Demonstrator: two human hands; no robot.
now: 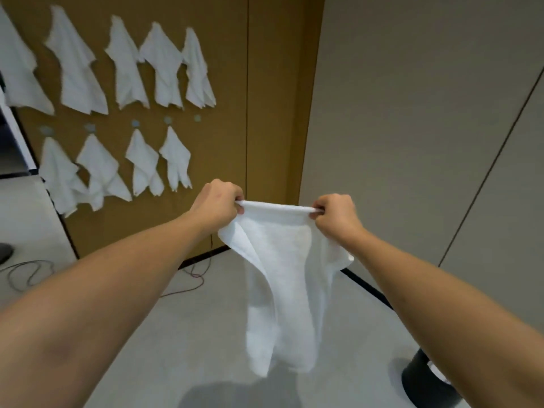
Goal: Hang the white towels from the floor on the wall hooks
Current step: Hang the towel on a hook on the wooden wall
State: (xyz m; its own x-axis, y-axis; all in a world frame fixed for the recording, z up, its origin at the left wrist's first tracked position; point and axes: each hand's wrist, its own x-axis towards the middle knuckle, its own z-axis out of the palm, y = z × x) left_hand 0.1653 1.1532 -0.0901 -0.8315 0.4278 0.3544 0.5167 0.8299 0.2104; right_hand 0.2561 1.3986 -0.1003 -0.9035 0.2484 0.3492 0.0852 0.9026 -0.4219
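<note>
Pinching the top hem of a white towel [290,272], the left hand [216,203] and the right hand [337,216] held it stretched between them at chest height, each with fingers curled tight round a corner of the cloth. Both forearms reached forward, nearly straight, the knuckles turned up and the hem drawn taut between the fists. Below the hem the towel hung in loose folds, its lower edge free above the pale floor [188,334] and touching nothing. No writing, label or brand could be read on the towel or anywhere else. Beyond the left hand stood a brown wall panel [229,83] with two rows of towels already hung: five in the upper row [126,63] and four in the lower row [114,169], each drooping from a point. Small round hooks [135,123] showed above the lower row, and the end hook [197,118] at the right of that row bore no towel. To the right of the panel a plain grey wall [412,113] ran on. A thin cable [194,278] lay looped on the floor near the panel's foot, and a dark round bin [424,381] stood by the right forearm. Open floor lay between the person and the panel.
</note>
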